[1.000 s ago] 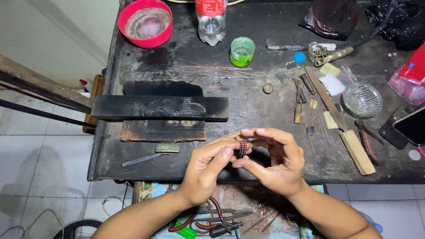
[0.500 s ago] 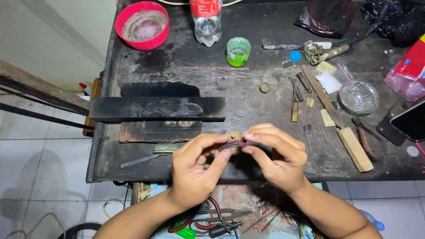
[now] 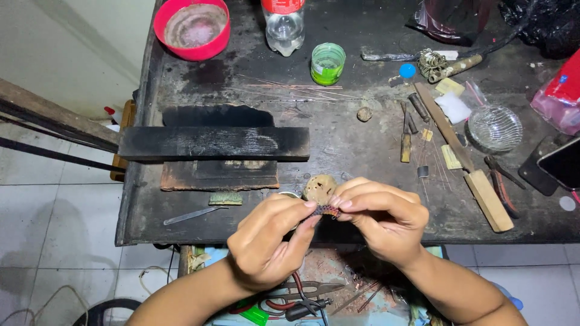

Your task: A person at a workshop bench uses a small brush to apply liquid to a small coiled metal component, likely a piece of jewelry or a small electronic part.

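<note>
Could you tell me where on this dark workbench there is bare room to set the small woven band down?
Both hands, left hand and right hand, pinch the woven band. Bare bench lies left of them, around the flat metal strip, and between the charred wooden bar and the small knife. The right side, by the glass dish and wooden-handled tool, is crowded.

Both forearms are bare from the lower edge of the picture up to the wrists; no sleeve, cuff or glove shows on either. The left hand point(image 3: 266, 241) is bare, with no ring, watch or band to be seen. The right hand point(image 3: 383, 220) is bare too, wrist uncovered. Fingernails on both are short and plain, without polish. Whether anything is worn above the elbows cannot be told.
</note>
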